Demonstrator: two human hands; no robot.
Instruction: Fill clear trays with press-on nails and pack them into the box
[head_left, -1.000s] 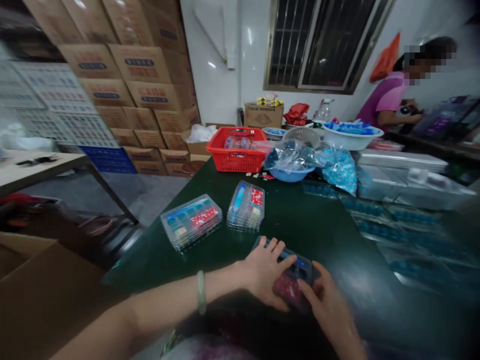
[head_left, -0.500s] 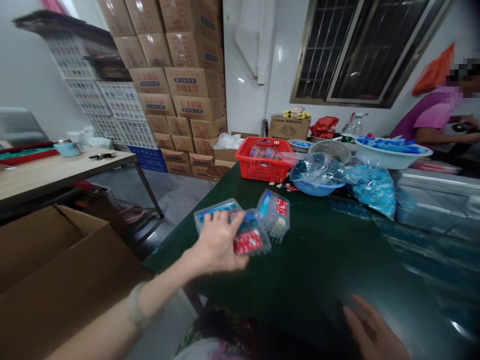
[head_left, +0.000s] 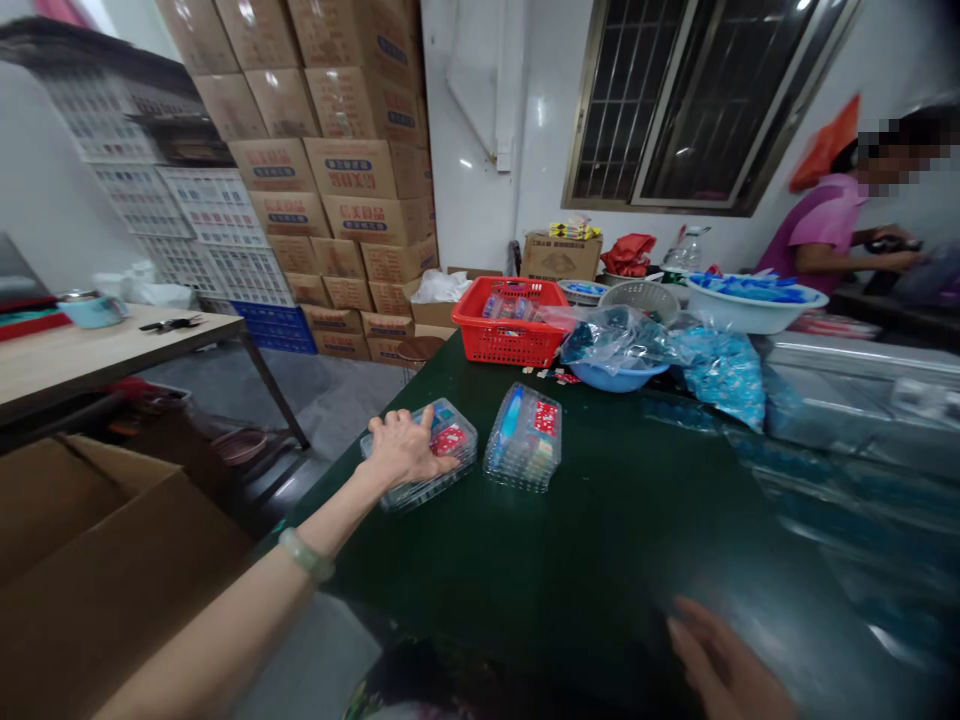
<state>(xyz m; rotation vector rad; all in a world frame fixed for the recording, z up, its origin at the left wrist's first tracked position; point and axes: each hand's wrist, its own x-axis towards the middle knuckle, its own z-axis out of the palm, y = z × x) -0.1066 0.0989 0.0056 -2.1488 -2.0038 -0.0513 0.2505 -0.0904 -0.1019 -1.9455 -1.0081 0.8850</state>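
My left hand (head_left: 405,448) lies over a clear plastic box (head_left: 459,452), fingers spread across its top and thumb along the near side. Red and blue items show through the lid, and the hand hides part of it. Just to the right, apart from it, stands a stack of clear plastic trays (head_left: 525,440); the top one holds a blue stick-like item, a red dotted piece and a pale piece. Low at the right, my right hand (head_left: 731,660) hovers over the dark green table (head_left: 600,540), thumb and fingers apart, with nothing visible in it.
Toward the back are a red basket (head_left: 510,335), a blue bowl (head_left: 619,375) under clear plastic and a white basin (head_left: 757,300) of blue items. A cardboard box (head_left: 112,540) stands open at lower left. A person (head_left: 817,235) works at the right.
My left hand has brought the plastic box leftward, away from the tray stack, onto the spot where another box lay. The view has shifted slightly; my right hand stays low at the right.
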